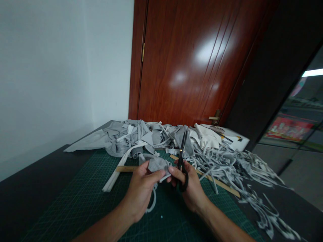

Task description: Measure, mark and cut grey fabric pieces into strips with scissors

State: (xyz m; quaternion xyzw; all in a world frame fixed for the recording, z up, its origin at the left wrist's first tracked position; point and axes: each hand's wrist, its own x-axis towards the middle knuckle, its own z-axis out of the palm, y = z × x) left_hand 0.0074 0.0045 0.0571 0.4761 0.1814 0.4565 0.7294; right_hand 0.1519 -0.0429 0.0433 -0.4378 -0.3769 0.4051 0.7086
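My left hand point(142, 185) is closed on a grey piece of fabric point(157, 164), pinching it between thumb and fingers. A narrow fabric strip point(153, 201) dangles below it over the green cutting mat point(101, 208). Black-handled scissors point(182, 161) are in my right hand point(190, 185), their blades pointing up and away from me. The thumb and fingertip of that same hand also touch the right edge of the grey fabric. The blades are clear of the fabric I hold.
Grey and white fabric scraps point(131, 134) are heaped along the back. Many thin strips point(232, 164) lie tangled on the right. A wooden ruler point(222, 186) lies slanted on the mat, with another wooden piece point(126, 169) left of my hands. Behind stands a brown door point(181, 67).
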